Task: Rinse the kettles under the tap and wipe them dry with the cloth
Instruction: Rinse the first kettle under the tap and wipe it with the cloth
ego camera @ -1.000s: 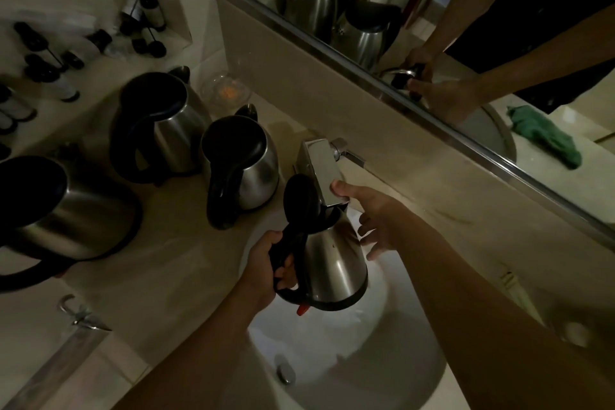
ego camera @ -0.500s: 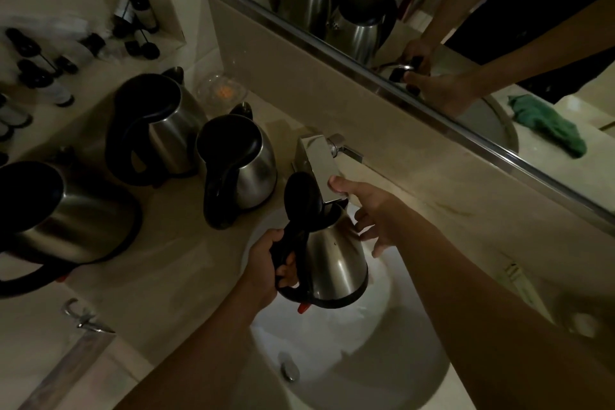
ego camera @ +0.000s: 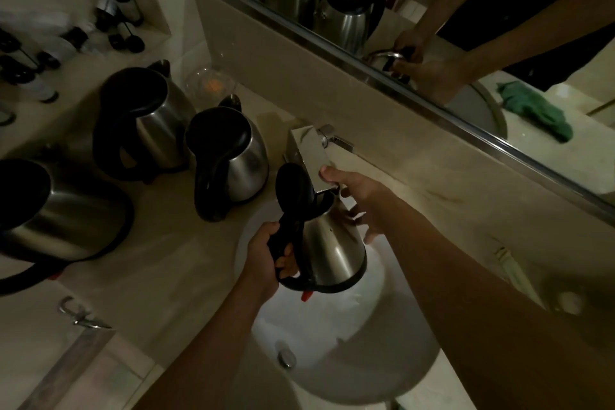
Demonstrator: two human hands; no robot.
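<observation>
My left hand [ego camera: 268, 256] grips the black handle of a steel kettle [ego camera: 332, 250], held over the white sink [ego camera: 392, 363] with its black lid flipped open under the tap spout. My right hand [ego camera: 361, 201] rests on the square chrome tap [ego camera: 307, 153], thumb on the spout's top, fingers spread beside the kettle's mouth. Whether water is running I cannot tell. Three more steel kettles stand on the counter to the left: one near the tap [ego camera: 233, 160], one behind it [ego camera: 146, 120], a large one at the far left [ego camera: 60, 210]. The green cloth [ego camera: 535, 110] shows only in the mirror.
A mirror [ego camera: 432, 27] runs along the wall behind the tap. Small dark-capped bottles [ego camera: 116, 13] fill a wall niche and shelf at the upper left. A clear glass dish [ego camera: 211, 81] sits behind the kettles. A metal hook [ego camera: 80, 313] is at the counter's front left.
The kettle and both hands have stayed nearly in place under the tap; only the camera view has shifted slightly.
</observation>
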